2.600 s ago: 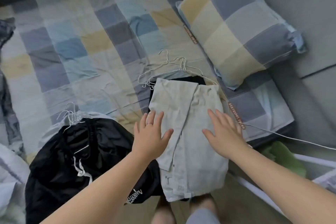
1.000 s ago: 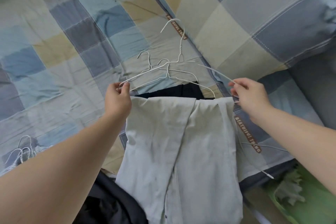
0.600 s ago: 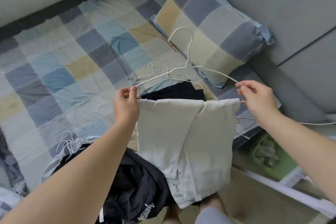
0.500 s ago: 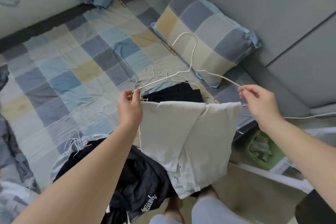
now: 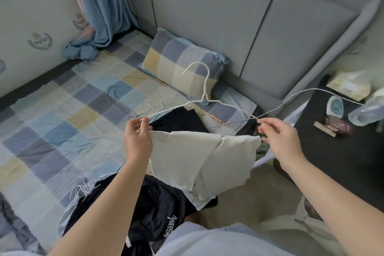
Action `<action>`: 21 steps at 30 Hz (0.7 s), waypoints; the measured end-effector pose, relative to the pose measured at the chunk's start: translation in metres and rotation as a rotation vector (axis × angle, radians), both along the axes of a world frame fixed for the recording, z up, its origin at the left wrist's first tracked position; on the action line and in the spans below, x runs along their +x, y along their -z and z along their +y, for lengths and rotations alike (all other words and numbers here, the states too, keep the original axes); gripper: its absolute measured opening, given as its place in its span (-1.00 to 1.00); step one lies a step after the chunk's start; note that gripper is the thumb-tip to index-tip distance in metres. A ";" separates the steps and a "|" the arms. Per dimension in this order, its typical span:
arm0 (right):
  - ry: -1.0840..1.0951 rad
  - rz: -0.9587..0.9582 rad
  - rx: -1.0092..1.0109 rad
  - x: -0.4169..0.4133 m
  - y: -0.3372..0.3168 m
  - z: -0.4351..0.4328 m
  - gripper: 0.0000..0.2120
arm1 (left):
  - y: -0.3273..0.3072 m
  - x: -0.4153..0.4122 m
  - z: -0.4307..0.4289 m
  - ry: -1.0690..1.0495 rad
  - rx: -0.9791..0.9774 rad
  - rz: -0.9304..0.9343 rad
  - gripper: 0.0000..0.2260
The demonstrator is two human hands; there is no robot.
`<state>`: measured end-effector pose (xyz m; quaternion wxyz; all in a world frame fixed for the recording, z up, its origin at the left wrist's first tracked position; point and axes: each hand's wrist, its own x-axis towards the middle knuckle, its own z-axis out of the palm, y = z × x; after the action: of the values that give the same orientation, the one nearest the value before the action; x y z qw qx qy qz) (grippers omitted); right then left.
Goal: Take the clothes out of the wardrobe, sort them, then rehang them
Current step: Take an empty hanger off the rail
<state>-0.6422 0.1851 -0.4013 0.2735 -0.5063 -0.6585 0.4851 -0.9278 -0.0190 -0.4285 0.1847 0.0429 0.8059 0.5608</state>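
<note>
A pale grey folded garment hangs over the bottom bar of a white wire hanger, lifted above the bed's edge. My left hand pinches the hanger's left end and the cloth there. My right hand pinches its right end. A black garment with more white hangers lies on the bed behind it. Another black garment lies on a pile with hangers near my left forearm.
The checked bedsheet covers the bed, with a matching pillow against the grey headboard. A black bedside table with small items stands at right, a white cable running to it. Blue curtain hangs at the back.
Both hands went from pressing the pale garment flat on the bed to gripping the hanger's ends and lifting it up with the garment. The view has tilted upward.
</note>
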 end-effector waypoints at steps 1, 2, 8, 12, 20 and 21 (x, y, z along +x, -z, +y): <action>0.013 0.009 0.011 0.013 -0.004 -0.008 -0.68 | -0.005 0.010 -0.004 0.010 0.010 0.006 -0.78; 0.020 0.014 0.026 0.025 -0.007 -0.017 -0.69 | -0.010 0.020 -0.008 0.017 0.016 0.015 -0.77; 0.049 0.082 0.087 0.107 -0.029 -0.070 -0.72 | -0.037 0.086 -0.040 0.071 0.092 0.096 -0.91; 0.041 0.078 0.142 0.176 -0.054 -0.104 -0.71 | -0.063 0.141 -0.058 0.129 0.128 0.147 -0.91; 0.135 -0.024 0.274 0.327 -0.105 -0.161 -0.78 | -0.106 0.262 -0.061 0.343 0.160 0.230 -0.91; 0.148 -0.042 0.285 0.347 -0.110 -0.166 -0.79 | -0.108 0.279 -0.058 0.379 0.161 0.223 -0.91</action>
<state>-0.2957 0.0188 -0.2911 0.3635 -0.5195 -0.6873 0.3545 -0.6493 -0.0767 -0.3200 0.1923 0.2697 0.7514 0.5706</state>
